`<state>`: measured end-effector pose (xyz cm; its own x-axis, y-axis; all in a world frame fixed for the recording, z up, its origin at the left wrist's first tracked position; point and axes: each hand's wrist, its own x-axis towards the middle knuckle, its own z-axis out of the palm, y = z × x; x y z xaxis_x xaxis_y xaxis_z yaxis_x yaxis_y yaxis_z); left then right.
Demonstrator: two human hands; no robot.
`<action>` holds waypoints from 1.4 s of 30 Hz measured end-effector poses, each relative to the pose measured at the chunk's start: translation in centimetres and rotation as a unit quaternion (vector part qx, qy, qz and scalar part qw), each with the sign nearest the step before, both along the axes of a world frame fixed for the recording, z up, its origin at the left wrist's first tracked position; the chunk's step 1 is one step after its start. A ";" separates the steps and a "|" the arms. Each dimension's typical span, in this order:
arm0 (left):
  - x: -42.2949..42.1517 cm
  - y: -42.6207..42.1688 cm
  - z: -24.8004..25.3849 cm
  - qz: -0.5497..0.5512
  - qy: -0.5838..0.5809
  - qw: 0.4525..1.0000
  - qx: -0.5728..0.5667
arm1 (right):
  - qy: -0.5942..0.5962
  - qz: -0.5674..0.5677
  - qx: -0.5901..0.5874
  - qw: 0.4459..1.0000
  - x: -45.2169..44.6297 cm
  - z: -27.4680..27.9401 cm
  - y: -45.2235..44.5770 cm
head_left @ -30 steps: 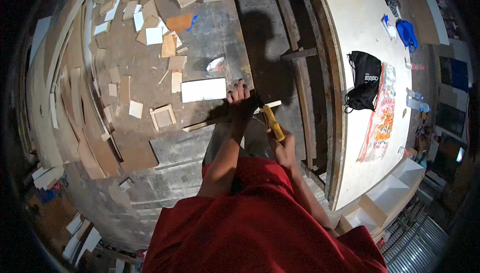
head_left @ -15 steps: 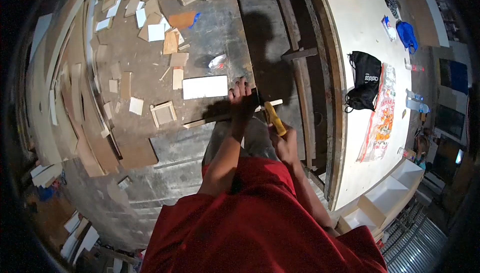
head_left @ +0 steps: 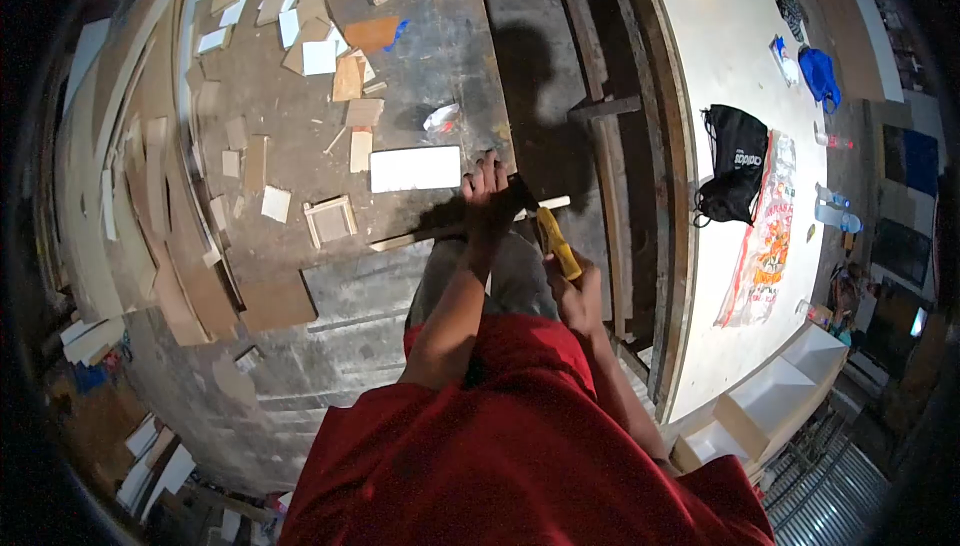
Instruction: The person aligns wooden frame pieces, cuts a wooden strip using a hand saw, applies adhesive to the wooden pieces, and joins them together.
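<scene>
My left hand point(head_left: 487, 186) rests on the near right corner of the dark worktable point(head_left: 420, 51), fingers stretched forward and slightly apart. It lies over a thin wooden strip point(head_left: 405, 241) that runs along the table's near edge and sticks out past the corner. Beside it, my right hand point(head_left: 577, 298) is wrapped round the handle of a yellow tool point(head_left: 556, 244). The tool's dark far end is near the strip and my left hand, too dim to make out. Just left of my left fingers lies a white rectangular board point(head_left: 415, 169).
Wood offcuts point(head_left: 320, 57) and a small wooden frame point(head_left: 330, 221) lie about the worktable. A crumpled plastic wrapper point(head_left: 441, 118) is beyond the white board. On the right, a pale panel point(head_left: 700, 56) carries a black bag point(head_left: 737, 151) and a plastic sack point(head_left: 765, 246). Below stands an open box point(head_left: 770, 396).
The view has shifted slightly, so the table items appear a little farther right. My right hand and the yellow tool have moved slightly; my left hand stays at the table corner.
</scene>
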<state>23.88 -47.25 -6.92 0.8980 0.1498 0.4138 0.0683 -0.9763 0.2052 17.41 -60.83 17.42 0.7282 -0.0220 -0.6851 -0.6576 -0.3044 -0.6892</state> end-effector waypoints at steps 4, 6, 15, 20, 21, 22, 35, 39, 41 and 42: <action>-0.3 -0.6 -0.7 0.002 0.037 0.999 -0.032 | -0.071 0.062 -0.002 0.996 -0.7 -1.1 -1.1; 0.3 -0.4 -0.2 0.010 0.023 1.000 -0.017 | -0.062 0.038 -0.006 0.997 -0.9 -0.5 -0.8; -0.3 -0.3 1.5 -0.005 0.054 0.998 -0.034 | -0.111 0.033 0.000 0.993 -0.5 -1.1 -0.1; 0.7 -0.3 1.3 0.008 0.039 0.999 -0.036 | -0.145 0.058 0.015 0.988 -1.2 -1.8 -0.8; 0.3 -0.3 1.7 0.009 0.039 0.999 -0.031 | -0.171 0.043 0.026 0.984 -1.0 -2.6 -0.5; 0.2 -0.4 1.9 0.009 0.036 0.999 -0.028 | -0.183 0.034 0.030 0.982 -1.2 -2.8 -0.7; -0.3 -0.3 1.9 -0.008 0.072 0.997 -0.039 | -0.030 0.012 0.005 0.999 -0.5 0.5 -0.6; -0.2 -0.2 2.7 -0.008 0.042 0.998 -0.035 | -0.140 0.039 -0.026 0.989 -0.9 -6.4 -2.3; 0.3 0.2 2.6 -0.004 0.057 0.998 -0.030 | -0.117 0.028 0.013 0.993 -0.9 -5.3 -2.6; -0.1 -0.2 2.5 -0.001 0.076 0.997 -0.030 | -0.063 0.008 0.060 0.996 -0.5 -2.9 -2.1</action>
<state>23.81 -47.47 -4.41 0.9497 0.1692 0.2635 0.1017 -0.9625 0.2515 16.93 -62.98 14.56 0.8081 0.0671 -0.5852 -0.5592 -0.2250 -0.7979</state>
